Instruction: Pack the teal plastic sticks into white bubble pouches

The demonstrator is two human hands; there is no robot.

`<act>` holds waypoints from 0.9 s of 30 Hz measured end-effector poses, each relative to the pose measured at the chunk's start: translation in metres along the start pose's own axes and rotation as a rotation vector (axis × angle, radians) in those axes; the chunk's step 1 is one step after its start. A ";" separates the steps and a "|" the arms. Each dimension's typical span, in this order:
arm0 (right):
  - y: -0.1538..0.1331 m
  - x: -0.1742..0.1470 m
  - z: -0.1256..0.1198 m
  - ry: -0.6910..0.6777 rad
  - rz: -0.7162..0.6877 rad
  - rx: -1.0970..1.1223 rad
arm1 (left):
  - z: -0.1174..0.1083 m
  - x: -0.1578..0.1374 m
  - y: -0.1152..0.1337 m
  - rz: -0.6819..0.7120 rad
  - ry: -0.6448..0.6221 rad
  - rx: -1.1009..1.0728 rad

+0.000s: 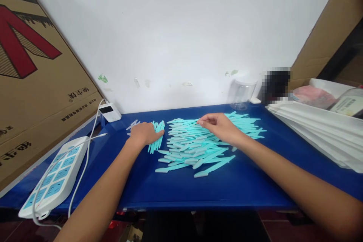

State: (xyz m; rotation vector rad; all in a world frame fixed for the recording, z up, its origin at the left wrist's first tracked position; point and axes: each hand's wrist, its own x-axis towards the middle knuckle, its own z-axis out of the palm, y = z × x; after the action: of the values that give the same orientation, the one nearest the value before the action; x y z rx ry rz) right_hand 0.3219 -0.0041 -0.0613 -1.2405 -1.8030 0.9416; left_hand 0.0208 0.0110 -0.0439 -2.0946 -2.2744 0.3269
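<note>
A large pile of turquoise eyebrow razors [187, 147] with pale, clear-looking blade covers spreads over the middle of the blue table. My right hand [219, 125] is over the pile's back part, thumb and forefinger pinched at the end of one razor. To the left, my left hand [144, 134] lies against a small bunch of the same razors [155, 141]. Its thumb stretches across the bunch, apart from the fingers, which are partly hidden. Several clear, pale pieces [132, 124] lie just beyond that hand.
A white power strip [56, 177] with cables and a small white device [110, 112] stand left. At the back right is a clear jar [243, 94]. Stacked white trays [317, 124] line the right side. A large cardboard box [42, 83] rises at left; a wall [176, 38] closes the back.
</note>
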 end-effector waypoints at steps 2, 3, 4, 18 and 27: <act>0.009 0.004 -0.002 0.062 -0.078 -0.163 | 0.002 0.002 0.000 -0.014 -0.007 0.014; 0.015 0.006 -0.004 0.092 -0.131 -0.272 | 0.002 0.003 -0.001 -0.019 -0.008 0.021; 0.021 0.008 -0.005 0.108 -0.190 -0.379 | 0.002 0.003 -0.001 -0.021 -0.006 0.026; 0.039 0.046 0.004 -0.266 -0.390 -0.643 | -0.002 -0.004 0.020 0.003 0.535 -0.137; 0.019 0.073 0.015 -0.345 -0.396 -0.826 | 0.009 0.003 0.018 0.071 0.630 -0.244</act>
State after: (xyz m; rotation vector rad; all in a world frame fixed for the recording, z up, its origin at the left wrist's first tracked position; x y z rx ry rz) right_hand 0.2978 0.0678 -0.0723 -1.1294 -2.7358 0.1637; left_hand 0.0363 0.0139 -0.0566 -1.9894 -1.9280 -0.5604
